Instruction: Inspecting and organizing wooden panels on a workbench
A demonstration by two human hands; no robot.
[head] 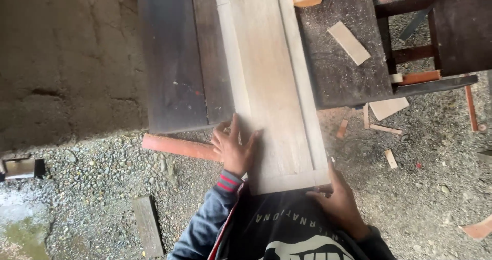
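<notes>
On a dark workbench (174, 60) over gravel lay one pale wooden panel (269, 86); left hand (233, 147) pressed flat on it, right hand (338, 201) gripped its near corner.

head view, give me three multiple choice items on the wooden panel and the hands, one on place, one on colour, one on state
1. Where does the far part of the pale wooden panel rest?
A. on the dark workbench
B. on the gravel
C. on a chair seat

2. What colour is the long strip lying on the gravel under the near edge of the bench?
A. blue
B. reddish orange
C. white

3. How does the left hand meet the panel?
A. clenched in a fist above it
B. spread flat, fingers on its near left edge
C. well away from it

Answers:
1 A, the panel lies along the benchtop and its near end overhangs toward the person.
2 B, the strip shows reddish orange against the grey gravel.
3 B, the palm is open with the fingers on the wood, while the right hand grips the near right corner.
</notes>
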